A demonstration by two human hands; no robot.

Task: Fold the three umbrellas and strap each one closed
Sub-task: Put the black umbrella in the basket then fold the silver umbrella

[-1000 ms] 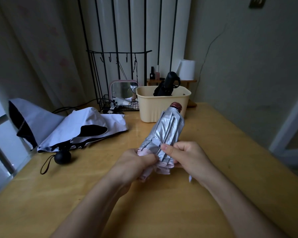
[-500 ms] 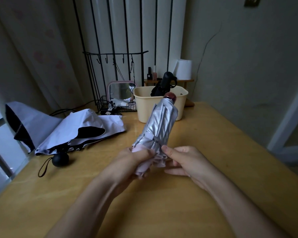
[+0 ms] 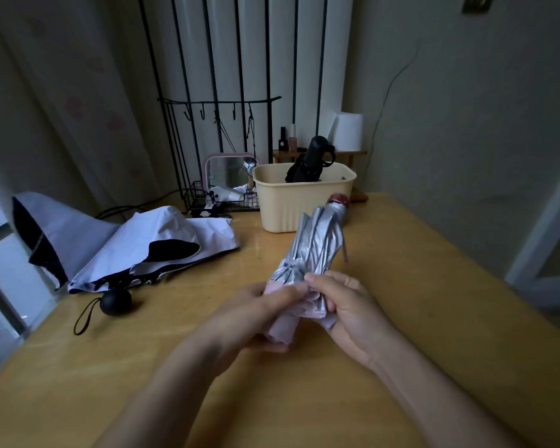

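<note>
At the table's left edge the white umbrella sprawls unfolded. The bin at the far edge holds the black umbrella, apparently done. Over the middle, the silver umbrella is gathered, seemingly unstrapped; left hand and right hand curl their fingers round it.

no legible text or numbers, small dark mark on silver umbrella too blurred

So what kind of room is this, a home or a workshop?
Probably a room in a home, maybe a bedroom corner: a wooden table with a curtain beside it, a small mirror and little bottles at the back.
</note>
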